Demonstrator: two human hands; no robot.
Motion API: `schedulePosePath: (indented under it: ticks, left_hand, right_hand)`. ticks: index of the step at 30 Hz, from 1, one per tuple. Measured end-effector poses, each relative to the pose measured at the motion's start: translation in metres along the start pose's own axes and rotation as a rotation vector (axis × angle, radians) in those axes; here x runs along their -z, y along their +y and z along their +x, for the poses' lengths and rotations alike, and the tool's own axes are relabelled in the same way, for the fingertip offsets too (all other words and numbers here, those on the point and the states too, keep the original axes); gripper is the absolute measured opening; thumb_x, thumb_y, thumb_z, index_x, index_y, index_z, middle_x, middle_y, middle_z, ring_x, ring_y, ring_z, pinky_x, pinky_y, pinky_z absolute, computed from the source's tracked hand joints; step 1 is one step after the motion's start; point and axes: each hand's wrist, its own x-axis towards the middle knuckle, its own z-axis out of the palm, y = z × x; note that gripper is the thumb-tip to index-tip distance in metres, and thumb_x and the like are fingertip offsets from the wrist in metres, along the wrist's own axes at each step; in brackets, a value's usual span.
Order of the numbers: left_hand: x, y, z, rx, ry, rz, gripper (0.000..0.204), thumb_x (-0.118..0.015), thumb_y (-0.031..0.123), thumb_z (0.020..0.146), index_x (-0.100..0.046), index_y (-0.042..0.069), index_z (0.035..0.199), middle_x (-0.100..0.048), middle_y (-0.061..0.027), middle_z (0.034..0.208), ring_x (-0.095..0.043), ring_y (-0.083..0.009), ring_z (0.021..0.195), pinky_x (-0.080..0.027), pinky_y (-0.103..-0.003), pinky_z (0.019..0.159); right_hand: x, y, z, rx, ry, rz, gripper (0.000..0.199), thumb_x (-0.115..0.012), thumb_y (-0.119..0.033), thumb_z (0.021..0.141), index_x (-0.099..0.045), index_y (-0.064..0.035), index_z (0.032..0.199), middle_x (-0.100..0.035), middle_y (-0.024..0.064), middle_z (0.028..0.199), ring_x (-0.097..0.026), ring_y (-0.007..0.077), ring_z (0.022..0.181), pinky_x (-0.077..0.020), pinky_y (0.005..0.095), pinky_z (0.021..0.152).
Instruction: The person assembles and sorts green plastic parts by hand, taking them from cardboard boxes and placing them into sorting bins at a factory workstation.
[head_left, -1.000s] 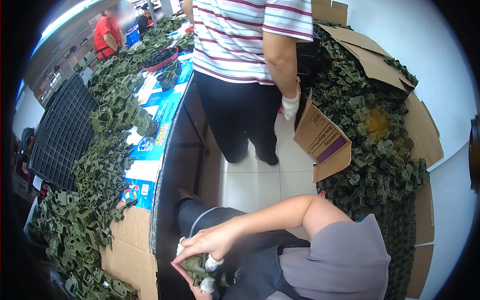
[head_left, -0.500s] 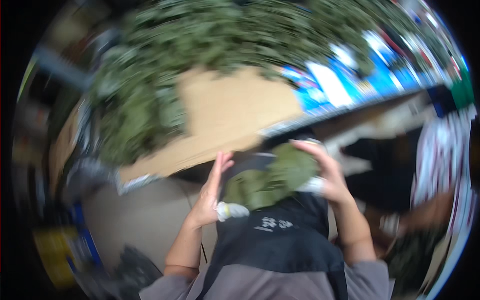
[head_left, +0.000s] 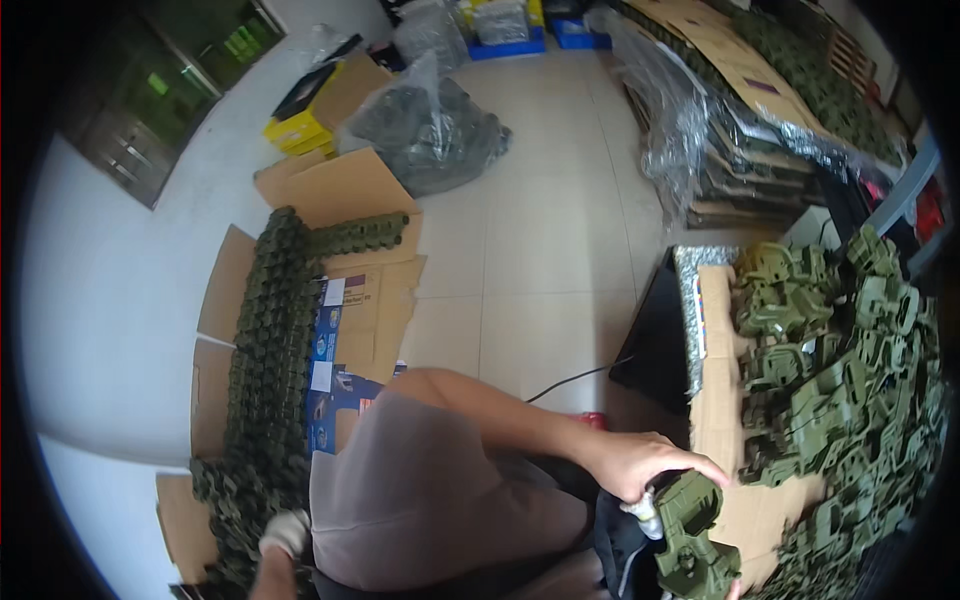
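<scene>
As far as can be judged by eye, likely light for its bulk, hollow and stiff: a moulded green piece, plastic by the look of it, held low beside the tabletop, at the end nearest the wearer's body. Cannot tell whether touching that edge. Dry and matt on the surface, so probably not slippery; liable to snag on similar parts by its lugs and openings, and perhaps to chip at thin rims if dropped. Best taken across the blocky outer walls, thumb and fingers on opposite sides, rather than by any thin lip. Held much that way by the left grip, closed around one end of the piece, with a white finger cover, seemingly on the thumb, against the side away from the tabletop. Of the right grip, only a fingertip in view, on the tabletop side of the piece; cannot tell how far open or how firmly closed.

On the tabletop, bare cardboard along the near edge, with a tangled heap of green parts behind. Across the tiled floor from the tabletop, stacked green rows beside a white wall, with another person's white-covered hand at their near end. Beyond the tabletop's far end, a film-wrapped stack; diagonally across from the tabletop, a filled translucent bag beside a yellow box.
</scene>
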Motion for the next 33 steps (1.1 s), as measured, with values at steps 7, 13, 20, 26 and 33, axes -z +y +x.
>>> schedulePosePath:
  ticks: [7,13,20,26,33]
  left_hand:
    - [0.274,0.028,-0.085,0.35,1.39,0.431,0.056,-0.055,0.013,0.085,-0.029,0.009,0.134,-0.061,-0.0086,0.089,-0.061,-0.018,0.071,-0.051,-0.029,0.066]
    - [0.39,0.075,-0.272,0.65,1.936,0.507,0.084,-0.055,0.009,0.08,0.002,0.014,0.14,-0.058,-0.0093,0.066,-0.054,-0.0173,0.043,-0.038,-0.026,0.032]
    - [0.39,0.055,-0.113,-0.291,1.803,-0.073,0.065,-0.054,0.009,0.085,-0.018,0.017,0.138,-0.061,-0.0095,0.091,-0.061,-0.0166,0.066,-0.049,-0.029,0.064]
    - [0.046,0.034,0.122,-0.6,0.52,0.487,0.041,-0.063,0.008,0.077,-0.052,-0.001,0.115,-0.059,-0.0103,0.099,-0.06,-0.0209,0.084,-0.044,-0.036,0.086]
    - [-0.124,0.05,0.131,-0.233,-0.532,0.082,0.086,-0.082,0.022,0.061,-0.035,0.005,0.132,-0.042,-0.0168,0.13,-0.041,-0.0306,0.122,-0.037,-0.036,0.097]
  right_hand:
    - [0.043,0.008,0.002,0.091,0.123,0.052,0.063,-0.07,-0.02,0.07,-0.04,-0.0002,0.122,-0.051,0.0169,0.116,-0.054,0.0269,0.103,-0.0443,0.0379,0.09]
    - [0.029,0.005,-0.016,0.131,0.116,0.063,0.065,-0.071,-0.02,0.07,-0.039,-0.0002,0.122,-0.051,0.0169,0.116,-0.054,0.027,0.104,-0.0443,0.0379,0.09]
    - [0.027,-0.024,-0.082,0.14,0.228,-0.045,0.067,-0.072,-0.021,0.069,-0.039,-0.0001,0.123,-0.051,0.0169,0.117,-0.054,0.027,0.104,-0.0442,0.0379,0.09]
    - [0.073,-0.059,-0.154,0.143,0.675,-0.138,0.07,-0.074,-0.02,0.066,-0.039,-0.0014,0.123,-0.052,0.016,0.117,-0.054,0.0263,0.105,-0.0439,0.0379,0.091]
    - [0.047,-0.063,-0.179,0.085,0.866,0.539,0.072,-0.073,-0.017,0.07,-0.033,-0.0053,0.128,-0.043,0.0123,0.125,-0.045,0.0245,0.115,-0.0393,0.0388,0.095]
